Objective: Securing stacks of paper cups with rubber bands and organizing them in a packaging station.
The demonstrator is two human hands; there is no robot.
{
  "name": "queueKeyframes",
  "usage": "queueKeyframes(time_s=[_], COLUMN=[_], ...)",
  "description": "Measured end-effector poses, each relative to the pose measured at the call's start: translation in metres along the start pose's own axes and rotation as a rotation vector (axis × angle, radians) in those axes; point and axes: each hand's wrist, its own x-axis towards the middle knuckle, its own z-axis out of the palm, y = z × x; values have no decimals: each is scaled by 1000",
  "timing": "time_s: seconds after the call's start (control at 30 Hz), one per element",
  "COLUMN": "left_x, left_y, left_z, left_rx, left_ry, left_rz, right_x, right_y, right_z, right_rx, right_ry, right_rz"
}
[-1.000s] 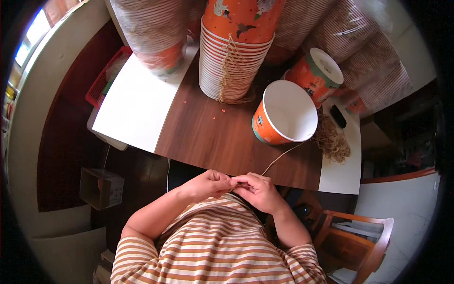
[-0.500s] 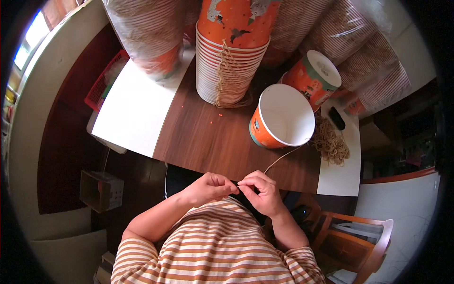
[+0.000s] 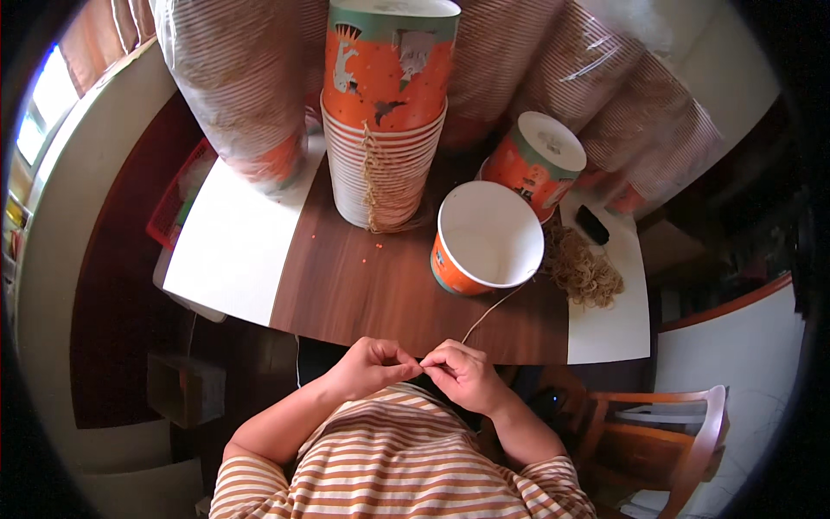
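Observation:
My left hand (image 3: 378,367) and my right hand (image 3: 462,374) meet fingertip to fingertip just off the table's near edge. Both are closed in a pinch on a thin tan cord (image 3: 489,310); its end between the fingers is mostly hidden. From my right hand the cord runs up to the rim of an open paper bucket (image 3: 450,273), orange and green outside, white inside. The bucket stands upright on the brown tabletop (image 3: 363,290). Right of it lies a tangled pile of tan cord (image 3: 584,272).
A tall stack of nested buckets (image 3: 380,173), with cord loops down its side, stands behind. An upside-down orange bucket (image 3: 536,160) is at back right, near a black object (image 3: 592,225). Plastic-wrapped bucket stacks (image 3: 238,95) line the back. A wooden chair (image 3: 657,432) stands right.
My view has tilted up, so the table and buckets sit lower and farther left in it. Both hands keep their pinch, fingertips close together. The bucket has not visibly moved on the table.

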Motion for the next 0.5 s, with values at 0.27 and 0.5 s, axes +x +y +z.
queueKeyframes(time_s=[0.27,0.5], left_x=[0,5], left_y=[15,45], left_z=[8,8], left_rx=[297,643], left_ry=[116,16], left_rz=[196,603], right_x=[4,10], right_y=[-8,-11], right_z=[-5,-19], right_rx=[-154,-307], right_ry=[68,90], right_rz=[-147,-326])
